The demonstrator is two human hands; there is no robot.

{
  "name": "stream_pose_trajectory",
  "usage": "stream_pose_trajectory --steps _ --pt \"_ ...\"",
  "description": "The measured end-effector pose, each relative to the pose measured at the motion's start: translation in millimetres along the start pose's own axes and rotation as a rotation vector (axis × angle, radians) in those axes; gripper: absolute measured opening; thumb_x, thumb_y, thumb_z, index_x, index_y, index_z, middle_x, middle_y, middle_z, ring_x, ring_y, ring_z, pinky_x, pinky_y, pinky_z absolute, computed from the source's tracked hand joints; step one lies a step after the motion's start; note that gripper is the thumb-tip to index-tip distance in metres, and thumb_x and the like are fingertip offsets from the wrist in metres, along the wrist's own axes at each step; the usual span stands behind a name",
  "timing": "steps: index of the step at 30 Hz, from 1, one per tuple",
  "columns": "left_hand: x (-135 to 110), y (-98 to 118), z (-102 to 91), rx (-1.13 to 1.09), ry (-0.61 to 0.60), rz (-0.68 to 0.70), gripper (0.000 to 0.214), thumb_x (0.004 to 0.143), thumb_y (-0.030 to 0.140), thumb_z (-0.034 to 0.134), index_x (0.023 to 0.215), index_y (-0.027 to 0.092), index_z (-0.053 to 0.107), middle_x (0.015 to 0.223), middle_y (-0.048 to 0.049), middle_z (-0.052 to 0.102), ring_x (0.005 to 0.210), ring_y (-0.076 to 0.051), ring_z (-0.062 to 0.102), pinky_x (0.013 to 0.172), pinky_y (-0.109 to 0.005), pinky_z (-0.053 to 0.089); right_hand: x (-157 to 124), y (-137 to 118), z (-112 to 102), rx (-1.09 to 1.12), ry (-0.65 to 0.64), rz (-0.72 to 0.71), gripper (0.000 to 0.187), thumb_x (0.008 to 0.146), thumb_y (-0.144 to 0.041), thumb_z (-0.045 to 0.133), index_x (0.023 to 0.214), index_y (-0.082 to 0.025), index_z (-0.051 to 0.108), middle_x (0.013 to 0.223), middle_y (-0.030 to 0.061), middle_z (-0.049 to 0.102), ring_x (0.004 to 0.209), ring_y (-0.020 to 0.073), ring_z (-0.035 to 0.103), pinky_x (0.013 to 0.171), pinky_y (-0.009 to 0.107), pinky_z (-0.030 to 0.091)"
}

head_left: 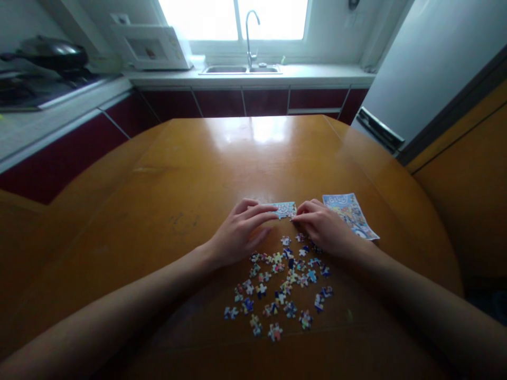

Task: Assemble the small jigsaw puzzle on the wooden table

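Note:
A small joined section of jigsaw puzzle [285, 209], mostly light blue, lies flat on the table. My left hand [241, 232] rests at its left end with the fingers stretched out, covering part of it. At its right edge my right hand [322, 224] has thumb and fingertips pinched together on a small puzzle piece [293, 217], largely hidden by the fingers. Loose jigsaw pieces [292, 276] are scattered over the table on the near side of both hands. Just beyond my right hand lies a printed picture sheet [348, 211] in blue and mixed colours.
The wooden table [222, 169] has rounded sides. Behind it runs a counter with a sink [225, 69], a tap [249, 39] and a white microwave [152, 47]. A pan [53, 50] is on the stove at left. A fridge [428, 68] stands at right.

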State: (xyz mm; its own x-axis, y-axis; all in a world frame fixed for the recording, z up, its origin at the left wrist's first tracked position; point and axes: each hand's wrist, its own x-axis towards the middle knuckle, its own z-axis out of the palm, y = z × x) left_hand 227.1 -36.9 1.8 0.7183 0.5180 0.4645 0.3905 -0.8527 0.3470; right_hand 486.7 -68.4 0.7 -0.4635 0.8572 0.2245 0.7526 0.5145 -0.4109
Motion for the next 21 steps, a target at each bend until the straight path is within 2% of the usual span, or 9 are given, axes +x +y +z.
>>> stream_pose_trajectory --steps 4,9,12,15,21 --pt "19.9 -9.6 8.8 0.091 -0.109 0.013 0.031 0.099 0.028 0.053 0.129 0.028 0.060 0.135 0.0015 0.061 0.109 -0.022 0.048 0.100 -0.039 0.043 -5.9 -15.1 -2.8 -0.119 -0.038 0.001 0.028 0.092 -0.012 0.051 0.109 -0.020 0.072 0.106 0.0096 0.066 0.101 0.0229 0.056 0.089 0.037 0.049" --pt "38.4 -20.0 20.0 0.107 -0.204 0.061 0.029 0.101 0.033 0.049 0.126 0.030 0.064 0.130 0.0019 0.065 0.109 -0.021 0.049 0.101 -0.039 0.040 -14.2 -28.9 -3.5 -0.227 -0.100 0.036 0.034 0.095 -0.016 0.049 0.126 -0.013 0.062 0.117 0.0148 0.062 0.109 0.0274 0.053 0.091 0.041 0.050" --pt "40.4 -23.6 23.2 0.101 -0.239 0.073 0.029 0.101 0.033 0.050 0.126 0.032 0.064 0.129 0.0024 0.066 0.110 -0.021 0.050 0.102 -0.039 0.039 -18.2 -33.6 -1.1 -0.247 -0.115 0.071 0.041 0.093 -0.026 0.056 0.132 -0.013 0.057 0.121 0.0145 0.061 0.112 0.0295 0.052 0.093 0.043 0.049" --pt "38.4 -25.7 24.0 0.103 -0.259 0.090 0.030 0.100 0.031 0.051 0.127 0.032 0.063 0.131 0.0015 0.064 0.112 -0.022 0.049 0.104 -0.040 0.038 -21.5 -38.3 3.7 -0.272 -0.118 0.101 0.057 0.091 -0.041 0.061 0.138 -0.010 0.052 0.128 0.0161 0.058 0.117 0.0328 0.049 0.096 0.047 0.047" --pt "35.7 -30.5 25.9 0.086 -0.239 0.115 0.032 0.097 0.027 0.054 0.128 0.032 0.062 0.132 0.0016 0.064 0.112 -0.022 0.048 0.103 -0.041 0.040 -24.8 -44.8 11.5 -0.300 -0.139 0.154 0.074 0.092 -0.052 0.057 0.146 -0.004 0.042 0.140 0.0222 0.050 0.124 0.0374 0.044 0.101 0.052 0.042"
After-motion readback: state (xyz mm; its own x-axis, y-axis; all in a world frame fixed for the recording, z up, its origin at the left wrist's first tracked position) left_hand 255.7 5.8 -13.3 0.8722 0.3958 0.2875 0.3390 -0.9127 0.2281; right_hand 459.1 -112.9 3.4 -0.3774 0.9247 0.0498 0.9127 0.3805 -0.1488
